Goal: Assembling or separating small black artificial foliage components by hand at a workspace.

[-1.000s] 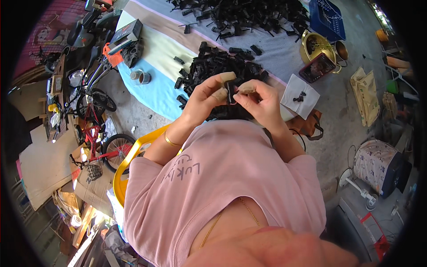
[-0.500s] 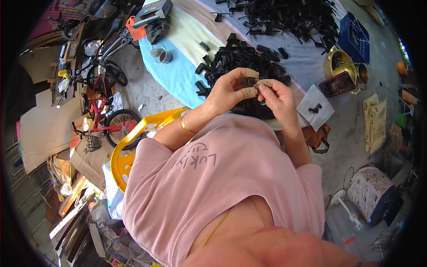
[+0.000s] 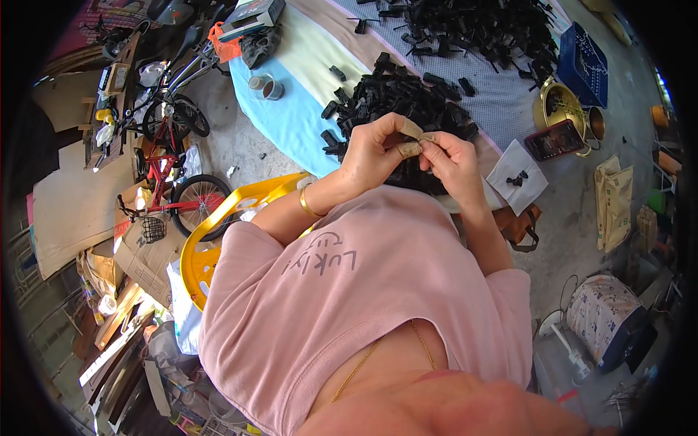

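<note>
My left hand [image 3: 375, 154] and my right hand [image 3: 454, 164] meet at the fingertips above the near edge of a heap of black plastic parts [image 3: 396, 94]. Tan tape wraps the thumb and a finger of the left hand. Both hands are closed in a pinch around something small and dark, mostly covered by the fingers. A white paper sheet [image 3: 502, 171] lies to the right of my hands, with several tiny black pieces [image 3: 517, 179] on it. Beside the sheet, a phone [image 3: 554, 140] with its screen lit leans against a gold-coloured pot [image 3: 561, 105].
A larger pile of black parts [image 3: 476, 29] covers the far side of the cloth, near a blue basket [image 3: 584, 65]. Two cups [image 3: 273, 90] stand at the left. A yellow plastic chair [image 3: 200, 254] is by my left arm, with a red bicycle [image 3: 163, 174] beyond.
The fingertips have drawn closer together, and the dark piece that showed between them is now mostly hidden. My right hand has shifted slightly left.
</note>
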Demonstrator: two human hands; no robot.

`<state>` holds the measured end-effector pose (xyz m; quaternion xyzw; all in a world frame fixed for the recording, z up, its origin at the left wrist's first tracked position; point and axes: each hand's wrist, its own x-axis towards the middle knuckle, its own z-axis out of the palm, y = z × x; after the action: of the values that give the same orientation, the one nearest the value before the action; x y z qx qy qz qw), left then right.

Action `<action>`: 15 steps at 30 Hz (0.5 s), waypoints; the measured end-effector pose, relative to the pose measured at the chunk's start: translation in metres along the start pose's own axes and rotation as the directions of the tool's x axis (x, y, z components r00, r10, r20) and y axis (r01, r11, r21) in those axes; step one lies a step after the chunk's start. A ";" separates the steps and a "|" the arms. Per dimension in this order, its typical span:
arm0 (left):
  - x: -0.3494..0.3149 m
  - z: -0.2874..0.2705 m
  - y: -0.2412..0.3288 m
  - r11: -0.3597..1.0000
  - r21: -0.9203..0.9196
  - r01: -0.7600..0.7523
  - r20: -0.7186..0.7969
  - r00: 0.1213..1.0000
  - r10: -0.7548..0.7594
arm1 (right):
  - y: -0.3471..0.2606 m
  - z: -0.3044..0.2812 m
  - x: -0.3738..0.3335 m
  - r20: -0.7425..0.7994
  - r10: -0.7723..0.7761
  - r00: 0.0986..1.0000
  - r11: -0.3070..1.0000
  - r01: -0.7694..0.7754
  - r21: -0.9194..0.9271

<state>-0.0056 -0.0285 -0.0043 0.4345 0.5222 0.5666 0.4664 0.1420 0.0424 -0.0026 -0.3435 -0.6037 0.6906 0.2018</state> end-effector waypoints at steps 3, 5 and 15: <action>0.002 -0.004 -0.007 0.986 0.143 -0.090 -0.012 0.996 0.093 | 0.007 0.003 0.006 -0.022 -0.016 1.000 0.999 0.016 0.029; 0.005 -0.008 -0.011 0.967 0.233 -0.104 0.007 0.994 0.105 | 0.013 -0.001 0.015 -0.028 -0.024 0.999 0.999 0.025 0.032; 0.012 -0.012 -0.023 0.759 0.630 -0.164 0.109 0.986 0.123 | 0.072 -0.062 0.178 -0.208 -0.347 0.914 0.549 0.019 -0.836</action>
<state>-0.0184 -0.0184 -0.0278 0.6222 0.6338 0.3770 0.2627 0.0745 0.1954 -0.1155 -0.4479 -0.8406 0.2334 0.1954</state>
